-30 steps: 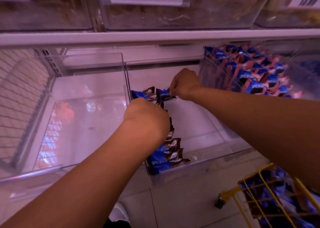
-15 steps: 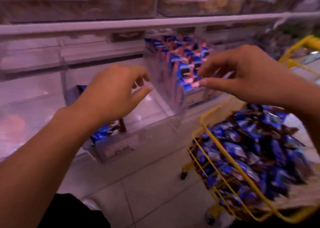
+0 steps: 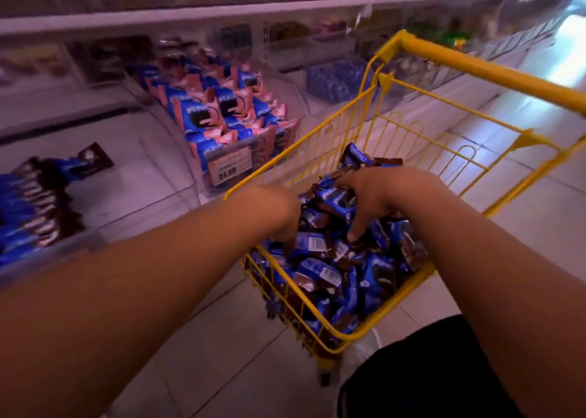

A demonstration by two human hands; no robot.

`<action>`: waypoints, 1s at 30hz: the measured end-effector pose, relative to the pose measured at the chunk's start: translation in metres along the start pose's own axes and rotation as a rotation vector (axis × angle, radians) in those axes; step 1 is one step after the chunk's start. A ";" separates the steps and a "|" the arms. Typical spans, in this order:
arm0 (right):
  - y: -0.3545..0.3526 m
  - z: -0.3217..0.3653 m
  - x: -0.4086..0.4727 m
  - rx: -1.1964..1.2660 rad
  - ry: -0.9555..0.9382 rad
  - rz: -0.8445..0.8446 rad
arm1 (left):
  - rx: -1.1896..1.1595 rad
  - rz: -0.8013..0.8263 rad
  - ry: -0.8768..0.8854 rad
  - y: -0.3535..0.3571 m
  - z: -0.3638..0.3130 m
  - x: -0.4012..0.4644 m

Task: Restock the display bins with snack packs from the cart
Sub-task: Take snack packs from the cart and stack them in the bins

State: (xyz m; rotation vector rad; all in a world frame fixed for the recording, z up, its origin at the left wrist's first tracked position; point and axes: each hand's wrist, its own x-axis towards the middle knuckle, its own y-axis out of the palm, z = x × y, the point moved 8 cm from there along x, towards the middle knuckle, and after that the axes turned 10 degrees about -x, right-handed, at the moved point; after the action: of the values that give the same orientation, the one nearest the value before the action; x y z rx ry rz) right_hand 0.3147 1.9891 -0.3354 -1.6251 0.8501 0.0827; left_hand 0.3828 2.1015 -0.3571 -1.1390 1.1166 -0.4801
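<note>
1. The fingers of the right hand [image 3: 383, 195] are curled over the top of the heap of snack packs [image 3: 333, 268] in the cart [image 3: 475, 65]. They grasp a blue and brown pack near the fingertips, and the thumb points down and touches the heap lower.
2. The left hand [image 3: 279, 208] goes down into the same heap, just beside the right hand. Its fingers are hidden among the packs, so I cannot tell if they are clenched or released.
3. The packs fill the lower part of the yellow wire cart, and both hands are inside its rim.
4. Left of the cart stands a clear bin [image 3: 126, 202] with a row of the same blue and brown packs at its left side. The rest of its floor is bare.
5. Between this bin and the cart there is a second clear bin [image 3: 231, 170] full of blue and pink packs, with a price label on its front wall.
6. Half a second ago both hands were in the air with loose fingers, the left one over the clear bin and the right one above the cart. Now both hands are down in the cart, and the view has turned toward it.
</note>
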 end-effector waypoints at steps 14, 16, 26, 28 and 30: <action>-0.001 -0.008 0.028 0.097 -0.125 -0.137 | 0.091 0.057 0.020 0.012 0.000 -0.005; -0.002 -0.008 0.024 0.149 -0.137 -0.107 | 0.016 -0.051 0.070 -0.007 0.002 -0.014; -0.033 -0.021 -0.023 0.697 -0.293 -0.266 | -1.194 -0.340 0.275 -0.037 0.039 -0.071; -0.025 -0.013 -0.028 1.013 -0.384 -0.110 | -1.331 -0.316 0.239 -0.027 0.046 -0.074; -0.014 -0.002 -0.027 1.202 -0.418 0.063 | -1.446 -0.265 0.197 -0.018 0.051 -0.074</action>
State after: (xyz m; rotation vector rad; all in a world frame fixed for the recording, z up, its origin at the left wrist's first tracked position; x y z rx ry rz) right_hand 0.3022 2.0001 -0.3096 -0.4192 0.4430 -0.0457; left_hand 0.4013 2.1761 -0.3076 -2.5437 1.5003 0.1275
